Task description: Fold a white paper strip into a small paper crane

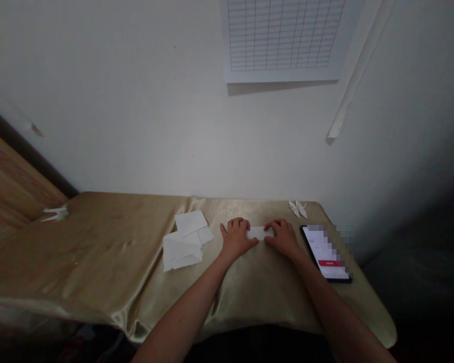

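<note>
A folded strip of white paper (pixel 258 233) lies flat on the gold satin cloth (pixel 98 247), its ends under my hands. My left hand (pixel 234 239) presses on the strip's left end with curled fingers. My right hand (pixel 283 238) holds the right end the same way, and the two hands nearly meet. The middle of the strip shows between them, while its ends are hidden. To the left of my left hand lies a loose pile of white paper sheets (pixel 185 243). A black smartphone (pixel 325 254) with a lit screen is just right of my right hand.
Small white paper cranes (pixel 297 208) stand at the cloth's far right corner, and another white paper shape (pixel 55 214) lies at its far left. A wall rises behind the table, with a gridded paper chart (pixel 280 35) pinned above. Wood shows at left.
</note>
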Demonstrator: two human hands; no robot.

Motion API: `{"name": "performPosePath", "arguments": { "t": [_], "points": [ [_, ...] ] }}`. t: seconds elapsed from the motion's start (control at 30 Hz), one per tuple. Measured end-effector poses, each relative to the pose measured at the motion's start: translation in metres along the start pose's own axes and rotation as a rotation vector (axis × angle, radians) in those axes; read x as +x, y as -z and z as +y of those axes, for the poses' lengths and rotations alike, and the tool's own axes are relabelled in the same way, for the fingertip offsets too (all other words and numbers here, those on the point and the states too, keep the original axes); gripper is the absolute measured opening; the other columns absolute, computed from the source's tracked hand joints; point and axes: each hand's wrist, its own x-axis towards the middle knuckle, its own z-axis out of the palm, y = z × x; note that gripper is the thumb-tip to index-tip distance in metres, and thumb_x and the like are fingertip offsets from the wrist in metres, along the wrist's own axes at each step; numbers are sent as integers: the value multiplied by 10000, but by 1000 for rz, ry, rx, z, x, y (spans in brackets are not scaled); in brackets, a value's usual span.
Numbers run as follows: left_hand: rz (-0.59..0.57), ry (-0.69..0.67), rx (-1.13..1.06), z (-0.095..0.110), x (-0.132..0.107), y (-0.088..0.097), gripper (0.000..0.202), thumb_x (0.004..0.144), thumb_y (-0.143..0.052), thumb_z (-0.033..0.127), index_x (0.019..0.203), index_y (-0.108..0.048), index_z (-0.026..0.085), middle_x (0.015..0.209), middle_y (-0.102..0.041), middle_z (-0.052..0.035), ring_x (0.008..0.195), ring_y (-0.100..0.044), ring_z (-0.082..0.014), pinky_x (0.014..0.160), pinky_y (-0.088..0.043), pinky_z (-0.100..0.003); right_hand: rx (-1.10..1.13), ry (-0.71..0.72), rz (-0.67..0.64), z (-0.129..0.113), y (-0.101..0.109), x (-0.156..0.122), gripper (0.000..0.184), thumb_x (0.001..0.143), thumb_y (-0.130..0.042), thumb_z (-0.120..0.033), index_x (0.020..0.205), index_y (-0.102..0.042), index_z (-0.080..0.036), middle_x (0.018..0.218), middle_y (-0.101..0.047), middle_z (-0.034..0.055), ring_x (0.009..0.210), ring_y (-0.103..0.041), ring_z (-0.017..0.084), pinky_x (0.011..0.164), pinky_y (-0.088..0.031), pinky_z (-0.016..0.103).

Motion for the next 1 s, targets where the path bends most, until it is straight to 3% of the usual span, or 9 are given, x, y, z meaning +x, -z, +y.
{"name": "performPosePath", "arguments": {
  "t": [0.63,0.87,1.0],
  "points": [
    [-214,-59,-87,-23,5,27,360,799,-678,298,1143,-628,392,1486,-506,35,1436,-343,-329,1141,-84,-771,100,95,-102,22,10,8,520,697,-564,-26,1118,-749,-270,1242,-579,61,1245,-501,230,1123,-337,368],
    [-190,-68,-73,-24,4,28,348,813,-658,294,1150,-653,384,1487,-523,27,1428,-367,-327,1143,-125,-766,97,116,-74,23,9,9,444,765,-542,-63,1082,-774,-270,1233,-600,66,1227,-526,229,1121,-348,381],
    [-167,-34,-72,-19,3,23,304,835,-660,347,1139,-663,366,1480,-528,6,1424,-366,-332,1152,-135,-751,94,104,-63,19,6,6,312,821,-614,-206,1087,-766,-263,1228,-589,72,1224,-519,248,1112,-348,401]
  ]
}}
